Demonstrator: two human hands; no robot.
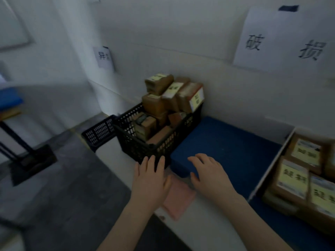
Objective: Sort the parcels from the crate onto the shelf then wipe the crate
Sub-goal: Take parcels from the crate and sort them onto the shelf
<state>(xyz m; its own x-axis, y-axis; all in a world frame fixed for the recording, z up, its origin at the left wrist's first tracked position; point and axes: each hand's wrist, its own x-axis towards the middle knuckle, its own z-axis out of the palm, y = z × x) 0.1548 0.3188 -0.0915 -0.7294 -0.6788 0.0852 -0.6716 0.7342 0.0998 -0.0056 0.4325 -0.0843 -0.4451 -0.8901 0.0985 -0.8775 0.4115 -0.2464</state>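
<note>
A black mesh crate (137,142) stands on the white shelf surface (203,221), heaped with several brown parcels (172,95) bearing yellow labels. My left hand (150,180) hovers open just in front of the crate's near corner, fingers spread. My right hand (210,174) is open too, palm down over the near edge of a blue mat (232,142). A pink cloth (178,198) lies flat on the shelf between and under my hands. More labelled parcels (299,171) are stacked in the compartment to the right.
A white divider (272,160) separates the blue mat from the right compartment. Paper signs (282,38) hang on the wall behind. A second black crate (97,133) sits left of the first. On the far left, a stand with a dark base (30,160) is on the grey floor.
</note>
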